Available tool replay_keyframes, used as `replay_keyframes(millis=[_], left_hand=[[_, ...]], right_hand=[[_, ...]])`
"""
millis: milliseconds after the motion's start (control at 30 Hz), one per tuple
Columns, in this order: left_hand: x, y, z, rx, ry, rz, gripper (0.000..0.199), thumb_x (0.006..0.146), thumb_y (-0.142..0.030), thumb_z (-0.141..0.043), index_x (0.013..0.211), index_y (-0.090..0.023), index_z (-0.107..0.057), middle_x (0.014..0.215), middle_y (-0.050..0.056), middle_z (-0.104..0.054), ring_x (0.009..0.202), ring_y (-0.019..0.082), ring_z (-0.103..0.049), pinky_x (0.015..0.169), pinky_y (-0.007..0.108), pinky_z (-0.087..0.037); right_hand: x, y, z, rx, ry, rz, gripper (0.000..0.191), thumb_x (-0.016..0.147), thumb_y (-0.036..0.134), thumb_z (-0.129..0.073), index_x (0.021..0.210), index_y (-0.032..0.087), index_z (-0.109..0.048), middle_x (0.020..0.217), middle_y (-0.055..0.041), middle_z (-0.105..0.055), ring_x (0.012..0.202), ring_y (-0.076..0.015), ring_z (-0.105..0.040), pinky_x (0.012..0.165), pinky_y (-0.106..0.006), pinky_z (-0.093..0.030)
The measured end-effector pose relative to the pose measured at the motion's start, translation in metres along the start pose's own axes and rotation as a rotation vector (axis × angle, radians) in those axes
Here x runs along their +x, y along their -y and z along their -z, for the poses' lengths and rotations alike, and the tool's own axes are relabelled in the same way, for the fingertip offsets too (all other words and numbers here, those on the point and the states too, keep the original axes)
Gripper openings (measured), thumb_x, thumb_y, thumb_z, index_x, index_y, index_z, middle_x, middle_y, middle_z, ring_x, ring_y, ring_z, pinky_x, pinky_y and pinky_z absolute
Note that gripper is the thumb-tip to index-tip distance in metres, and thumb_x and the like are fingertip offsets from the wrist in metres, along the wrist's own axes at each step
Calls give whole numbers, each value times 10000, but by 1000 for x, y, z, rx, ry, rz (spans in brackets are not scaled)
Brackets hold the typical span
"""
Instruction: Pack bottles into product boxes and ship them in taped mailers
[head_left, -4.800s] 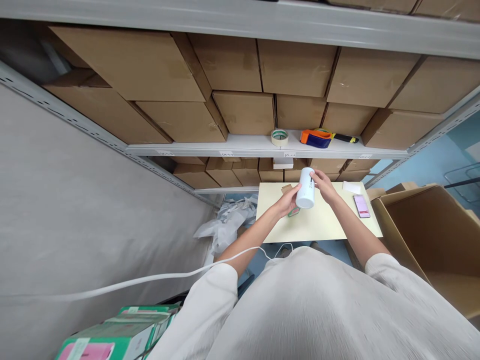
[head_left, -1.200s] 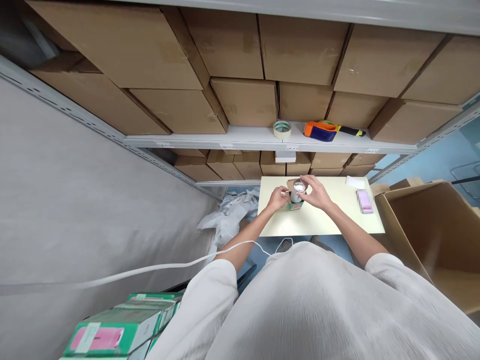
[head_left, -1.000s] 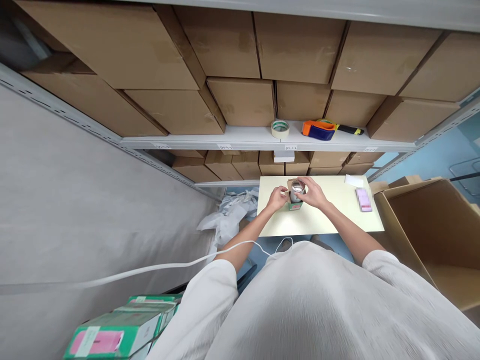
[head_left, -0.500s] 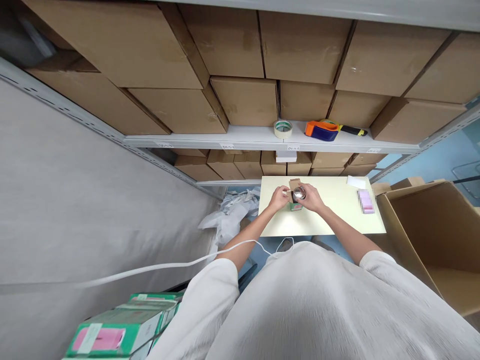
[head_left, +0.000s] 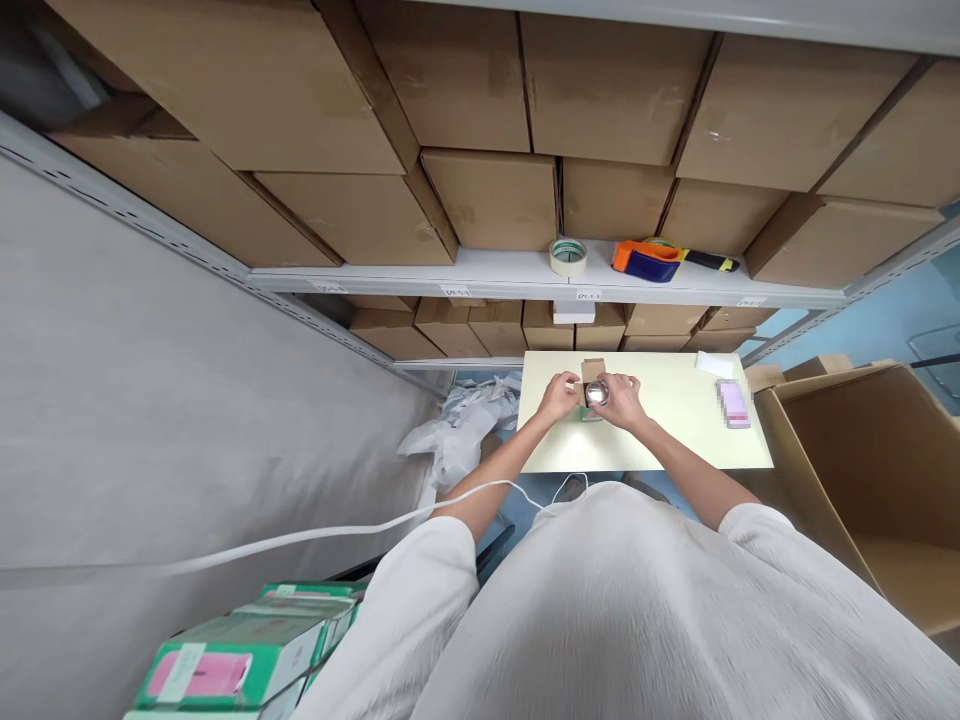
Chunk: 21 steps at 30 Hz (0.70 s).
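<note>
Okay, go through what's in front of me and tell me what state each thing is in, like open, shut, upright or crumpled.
Small green box: open, flap raised
Container: shiny end up at the box's mouth, in the right hand; depth inside unclear
Large carton: open
Phone: lying face up, image blurred
Tape roll: lying flat
Middle shelf cartons: shut
White paper: crumpled

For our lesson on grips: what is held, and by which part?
Right hand: container, around its shiny end. Left hand: at the box flap, grip unclear.
</note>
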<state>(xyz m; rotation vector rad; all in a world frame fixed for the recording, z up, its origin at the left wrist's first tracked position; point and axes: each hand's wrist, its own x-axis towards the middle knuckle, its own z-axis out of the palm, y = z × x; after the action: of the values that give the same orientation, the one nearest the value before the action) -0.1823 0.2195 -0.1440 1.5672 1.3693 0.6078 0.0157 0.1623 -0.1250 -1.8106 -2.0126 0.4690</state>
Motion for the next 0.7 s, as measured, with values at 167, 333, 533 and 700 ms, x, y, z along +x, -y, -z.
replay_keyframes(millis=[167, 333, 533, 700], left_hand=[[1, 0, 2, -8, -4, 4, 450, 720, -47, -700, 1136, -218, -708, 1251, 64, -678, 817, 150, -685, 893, 329, -610], [0, -1, 2, -37, 2, 10, 463, 712, -42, -694, 1144, -208, -696, 1268, 69, -678, 783, 136, -679, 878, 328, -610], [-2, -1, 2, -116, -26, 7, 393, 770, -94, -702, 1144, -213, -670, 1222, 69, -715, 874, 163, -704, 919, 336, -597], [1, 0, -1, -117, -52, 37, 345, 825, -137, -717, 1153, -218, -650, 1173, 60, -718, 887, 170, -708, 915, 331, -579]], right_hand=[[-2, 1, 0, -13, 17, -1, 526, 837, 434, -755, 1302, 225, -627, 1295, -184, -737, 1299, -405, -587, 1144, -609, -316], [-7, -4, 2, 14, 47, 1, 430, 884, 376, -710, 1289, 245, -649, 1322, -159, -731, 1427, -397, -520, 1178, -621, -311], [-8, -25, 2, 299, -156, -144, 413, 993, 445, -509, 1319, 225, -634, 1441, -180, -650, 1302, -330, -627, 1076, -546, -510], [5, -47, -2, 634, -161, -396, 406, 946, 456, -517, 1234, 207, -658, 1194, -131, -748, 973, -251, -739, 927, -477, -612]])
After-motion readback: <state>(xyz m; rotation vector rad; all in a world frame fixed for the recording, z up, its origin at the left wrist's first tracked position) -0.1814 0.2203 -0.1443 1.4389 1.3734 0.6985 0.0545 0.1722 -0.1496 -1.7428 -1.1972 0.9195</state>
